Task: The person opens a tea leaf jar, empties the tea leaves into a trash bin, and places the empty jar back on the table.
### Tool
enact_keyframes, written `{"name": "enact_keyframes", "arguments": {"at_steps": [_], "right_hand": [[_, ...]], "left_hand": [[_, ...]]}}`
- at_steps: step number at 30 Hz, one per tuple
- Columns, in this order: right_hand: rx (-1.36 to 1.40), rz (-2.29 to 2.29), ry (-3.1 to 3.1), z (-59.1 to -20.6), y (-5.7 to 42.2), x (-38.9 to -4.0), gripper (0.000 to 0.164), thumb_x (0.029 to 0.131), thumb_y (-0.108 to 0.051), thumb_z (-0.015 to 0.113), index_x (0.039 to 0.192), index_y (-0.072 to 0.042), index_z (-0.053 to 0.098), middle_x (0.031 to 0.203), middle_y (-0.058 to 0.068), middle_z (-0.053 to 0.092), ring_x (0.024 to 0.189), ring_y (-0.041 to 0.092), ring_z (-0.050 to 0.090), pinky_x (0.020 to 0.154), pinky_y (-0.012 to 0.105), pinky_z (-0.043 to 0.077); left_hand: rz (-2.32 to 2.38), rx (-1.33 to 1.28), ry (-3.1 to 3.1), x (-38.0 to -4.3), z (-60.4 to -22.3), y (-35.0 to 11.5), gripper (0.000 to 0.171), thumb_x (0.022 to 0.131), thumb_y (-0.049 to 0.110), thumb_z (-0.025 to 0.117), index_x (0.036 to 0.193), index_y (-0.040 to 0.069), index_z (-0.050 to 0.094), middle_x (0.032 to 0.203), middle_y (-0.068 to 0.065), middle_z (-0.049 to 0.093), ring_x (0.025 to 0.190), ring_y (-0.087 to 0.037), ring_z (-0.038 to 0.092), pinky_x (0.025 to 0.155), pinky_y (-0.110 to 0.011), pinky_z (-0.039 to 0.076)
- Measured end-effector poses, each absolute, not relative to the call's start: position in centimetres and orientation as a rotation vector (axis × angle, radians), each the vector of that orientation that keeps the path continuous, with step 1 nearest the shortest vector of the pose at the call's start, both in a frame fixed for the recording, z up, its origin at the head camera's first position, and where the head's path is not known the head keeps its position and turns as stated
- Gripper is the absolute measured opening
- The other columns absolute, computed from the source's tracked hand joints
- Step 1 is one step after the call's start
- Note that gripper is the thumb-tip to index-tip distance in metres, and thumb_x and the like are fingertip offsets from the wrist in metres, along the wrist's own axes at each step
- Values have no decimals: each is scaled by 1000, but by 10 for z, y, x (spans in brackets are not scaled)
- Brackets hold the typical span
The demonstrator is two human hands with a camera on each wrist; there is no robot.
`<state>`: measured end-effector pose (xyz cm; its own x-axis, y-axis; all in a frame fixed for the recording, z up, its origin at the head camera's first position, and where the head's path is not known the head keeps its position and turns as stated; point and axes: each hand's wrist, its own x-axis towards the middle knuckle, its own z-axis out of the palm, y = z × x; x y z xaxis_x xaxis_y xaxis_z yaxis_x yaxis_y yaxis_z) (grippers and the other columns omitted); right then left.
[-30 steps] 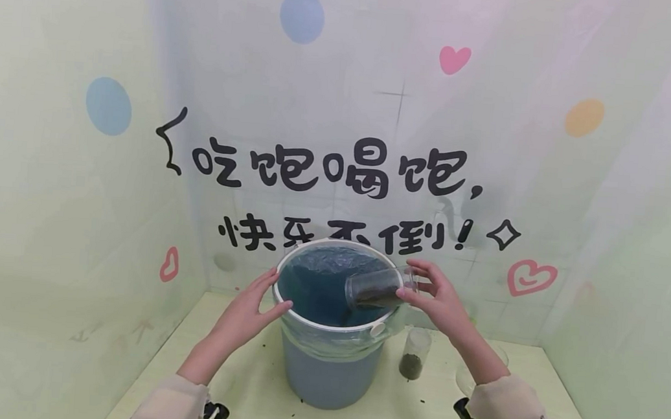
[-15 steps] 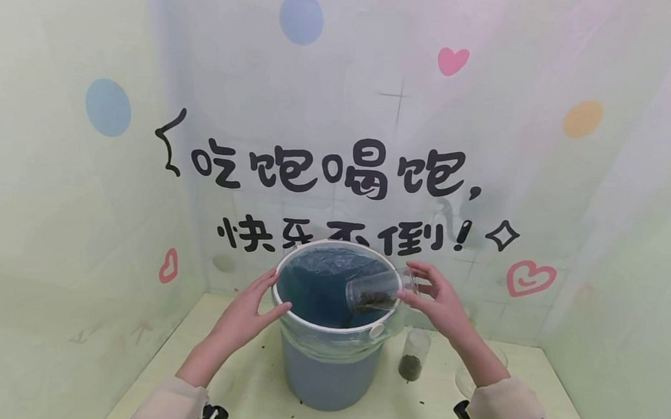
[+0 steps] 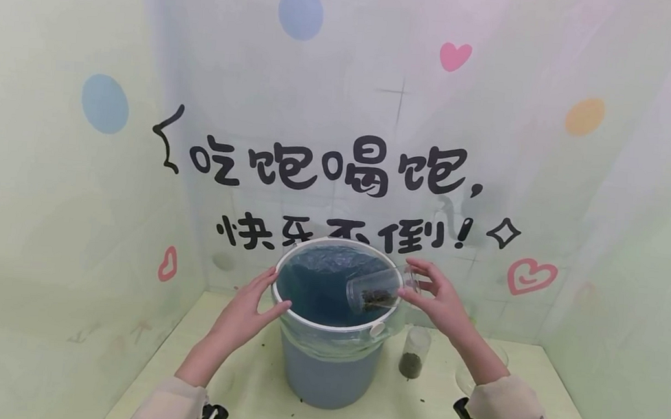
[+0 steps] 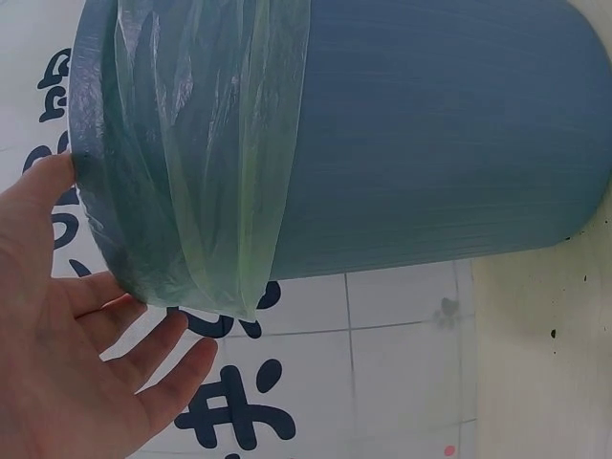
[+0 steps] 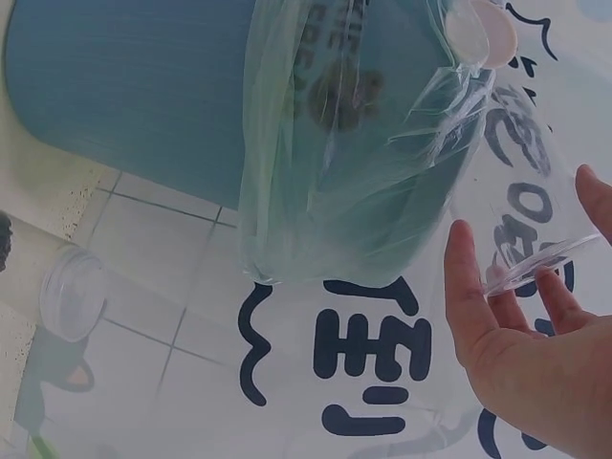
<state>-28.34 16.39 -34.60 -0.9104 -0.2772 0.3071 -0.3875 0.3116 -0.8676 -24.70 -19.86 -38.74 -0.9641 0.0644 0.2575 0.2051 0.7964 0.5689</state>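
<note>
Clear jar (image 3: 372, 291), tipped over bucket (image 3: 328, 379), its base gripped between thumb and fingers of right hand (image 3: 439, 302); left hand (image 3: 248, 312) spread, touching rim.

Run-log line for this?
left hand: touching bin; right hand: holding clear jar, tilted over bin; dark bits: in held jar; second jar: upright

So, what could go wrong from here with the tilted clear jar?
The dark granules in the clear jar might miss the bag-lined bin; dark specks lie on the table. The right hand grips this jar near one end only, so it could slip. The upright jar beside the bin might be knocked over.
</note>
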Motion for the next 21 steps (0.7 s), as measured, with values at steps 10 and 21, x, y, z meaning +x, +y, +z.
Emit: {"name": "enact_keyframes", "arguments": {"at_steps": [10, 21], "right_hand": [[621, 1655, -2474, -346, 164, -283, 59, 93, -13, 69, 147, -9, 45, 145, 23, 48, 126, 47, 55, 89, 33, 59], [636, 1572, -2469, -337, 162, -283, 58, 93, -14, 69, 146, -8, 45, 145, 24, 49, 125, 47, 55, 93, 47, 58]], "left_hand": [[-921, -204, -2754, -245, -387, -197, 79, 93, 46, 66, 153, 4, 36, 164, -15, 28, 150, -41, 28, 119, -67, 22], [-918, -203, -2757, -248, -387, -198, 80, 93, 46, 66, 153, 4, 37, 164, -15, 28, 150, -41, 28, 118, -67, 23]]}}
